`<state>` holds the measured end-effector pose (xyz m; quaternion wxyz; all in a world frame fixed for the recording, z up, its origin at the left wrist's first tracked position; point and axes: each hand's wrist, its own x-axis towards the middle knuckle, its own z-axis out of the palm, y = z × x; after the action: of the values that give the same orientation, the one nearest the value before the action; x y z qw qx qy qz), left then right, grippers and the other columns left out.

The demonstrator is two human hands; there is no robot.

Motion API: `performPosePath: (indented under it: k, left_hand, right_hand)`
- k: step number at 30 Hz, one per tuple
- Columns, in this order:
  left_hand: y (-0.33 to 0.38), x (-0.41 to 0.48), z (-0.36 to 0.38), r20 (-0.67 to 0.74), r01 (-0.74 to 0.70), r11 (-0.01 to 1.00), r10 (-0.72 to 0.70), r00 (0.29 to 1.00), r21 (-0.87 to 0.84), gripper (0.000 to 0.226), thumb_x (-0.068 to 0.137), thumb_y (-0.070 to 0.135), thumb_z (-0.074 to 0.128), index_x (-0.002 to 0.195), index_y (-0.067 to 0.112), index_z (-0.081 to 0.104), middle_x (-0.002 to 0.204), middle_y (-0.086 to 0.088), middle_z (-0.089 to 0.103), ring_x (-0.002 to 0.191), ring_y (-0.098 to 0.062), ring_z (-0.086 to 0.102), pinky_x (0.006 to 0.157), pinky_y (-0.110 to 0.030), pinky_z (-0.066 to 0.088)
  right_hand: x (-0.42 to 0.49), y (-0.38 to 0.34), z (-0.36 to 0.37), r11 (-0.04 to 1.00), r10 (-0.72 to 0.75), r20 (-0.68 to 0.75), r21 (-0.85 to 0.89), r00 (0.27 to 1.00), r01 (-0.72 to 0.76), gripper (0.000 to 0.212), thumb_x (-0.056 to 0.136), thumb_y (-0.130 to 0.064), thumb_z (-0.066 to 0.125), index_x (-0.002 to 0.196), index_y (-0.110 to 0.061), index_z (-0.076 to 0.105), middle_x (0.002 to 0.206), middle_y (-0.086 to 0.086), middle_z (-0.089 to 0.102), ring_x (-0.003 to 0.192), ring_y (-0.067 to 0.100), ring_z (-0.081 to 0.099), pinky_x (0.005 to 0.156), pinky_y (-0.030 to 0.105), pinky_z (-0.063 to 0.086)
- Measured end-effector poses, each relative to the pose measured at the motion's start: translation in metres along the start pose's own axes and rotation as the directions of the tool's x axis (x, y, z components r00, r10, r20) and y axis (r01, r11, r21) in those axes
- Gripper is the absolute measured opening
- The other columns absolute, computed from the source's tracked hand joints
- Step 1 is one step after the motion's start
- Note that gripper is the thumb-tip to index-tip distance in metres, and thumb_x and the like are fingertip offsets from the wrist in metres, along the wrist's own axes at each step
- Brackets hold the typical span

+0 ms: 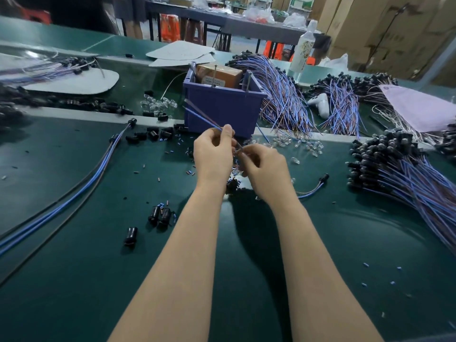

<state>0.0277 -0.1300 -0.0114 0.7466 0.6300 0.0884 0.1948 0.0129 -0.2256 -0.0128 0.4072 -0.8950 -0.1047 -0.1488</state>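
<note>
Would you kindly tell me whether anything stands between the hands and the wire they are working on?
Nothing visible does. The left hand pinches the wire, which slants up in front of the blue bin, and the right hand holds its lower end; the small part at those fingertips is too blurred to name.

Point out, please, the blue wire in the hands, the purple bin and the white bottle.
blue wire (201, 118): head view, on its free, slanted stretch.
purple bin (222, 107): head view, on its front wall.
white bottle (302, 51): head view, on its labelled body.
</note>
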Motion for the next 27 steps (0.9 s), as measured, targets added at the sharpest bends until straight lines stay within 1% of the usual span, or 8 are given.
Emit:
performPosePath:
  k: [5,11,14,18,20,23,25,27]
  left_hand:
    - [-0.004,-0.004,0.004,0.155,0.047,0.995,-0.06,0.986,0.088,0.016,0.095,0.011,0.055,0.097,0.002,0.067,0.07,0.002,0.06,0.055,0.0,0.055,0.052,-0.013,0.046]
    - [-0.003,-0.003,0.0,0.117,0.058,0.994,-0.068,0.991,0.09,0.014,0.095,0.014,0.054,0.088,0.009,0.064,0.077,-0.006,0.062,0.072,-0.019,0.058,0.065,-0.032,0.056]
    - [-0.001,-0.004,0.001,0.098,0.051,0.997,-0.056,0.994,0.055,0.013,0.095,0.014,0.053,0.093,0.008,0.064,0.075,-0.002,0.064,0.063,-0.012,0.06,0.062,-0.026,0.054]
    - [-0.001,-0.007,0.006,0.168,0.02,0.987,-0.047,0.985,0.158,0.017,0.094,0.012,0.055,0.098,0.002,0.068,0.093,-0.018,0.07,0.09,-0.032,0.066,0.087,-0.047,0.054]
    - [-0.003,-0.006,0.005,0.168,0.003,0.984,-0.034,0.985,0.178,0.018,0.094,0.011,0.053,0.095,0.001,0.068,0.09,-0.016,0.07,0.089,-0.025,0.067,0.085,-0.04,0.055]
    - [-0.001,-0.006,0.003,0.139,-0.006,0.988,-0.016,0.99,0.156,0.018,0.095,0.011,0.052,0.09,0.004,0.067,0.071,0.003,0.062,0.059,0.005,0.056,0.061,-0.01,0.046]
    - [-0.001,-0.008,0.005,0.143,0.025,0.992,-0.043,0.989,0.125,0.012,0.094,0.015,0.055,0.088,0.009,0.063,0.071,0.004,0.06,0.062,-0.001,0.055,0.063,-0.013,0.047]
    - [-0.001,-0.009,0.007,0.127,0.037,0.991,-0.054,0.99,0.132,0.009,0.092,0.017,0.059,0.089,0.009,0.059,0.08,-0.002,0.062,0.074,-0.013,0.059,0.076,-0.028,0.051]
  right_hand:
    - [0.002,0.004,0.004,0.994,0.037,-0.053,0.1,0.998,-0.031,0.021,0.095,-0.011,0.05,0.084,-0.007,0.068,0.057,-0.01,0.056,0.048,0.003,0.052,0.054,0.014,0.038]
    - [0.003,0.004,0.008,0.915,0.163,-0.022,0.378,0.986,-0.142,0.021,0.094,-0.006,0.053,0.078,-0.018,0.055,0.066,-0.002,0.064,0.054,0.006,0.063,0.055,0.016,0.046]
    - [0.004,0.003,0.012,0.885,0.211,-0.095,0.442,0.973,-0.148,0.024,0.093,-0.006,0.055,0.074,-0.019,0.057,0.07,0.001,0.066,0.062,0.015,0.065,0.064,0.028,0.054]
    - [0.004,0.0,0.016,0.762,0.317,-0.111,0.621,0.942,-0.183,0.021,0.093,-0.006,0.057,0.074,-0.015,0.06,0.073,0.01,0.066,0.065,0.022,0.064,0.068,0.038,0.059]
    - [0.005,0.0,0.016,0.712,0.356,-0.105,0.674,0.929,-0.197,0.019,0.093,-0.005,0.057,0.076,-0.013,0.06,0.073,0.009,0.067,0.065,0.019,0.065,0.069,0.033,0.058]
    - [0.007,0.002,0.016,0.697,0.404,-0.138,0.686,0.904,-0.207,0.017,0.092,-0.005,0.057,0.078,-0.012,0.061,0.074,0.006,0.066,0.068,0.016,0.063,0.071,0.03,0.056]
    - [0.007,0.003,0.016,0.691,0.413,-0.133,0.69,0.901,-0.215,0.015,0.092,-0.007,0.058,0.078,-0.012,0.061,0.073,0.007,0.064,0.065,0.013,0.059,0.062,0.023,0.051]
    - [0.006,0.004,0.017,0.709,0.402,-0.145,0.674,0.904,-0.208,0.015,0.092,-0.007,0.059,0.078,-0.013,0.061,0.071,0.005,0.063,0.059,0.009,0.057,0.055,0.016,0.046]
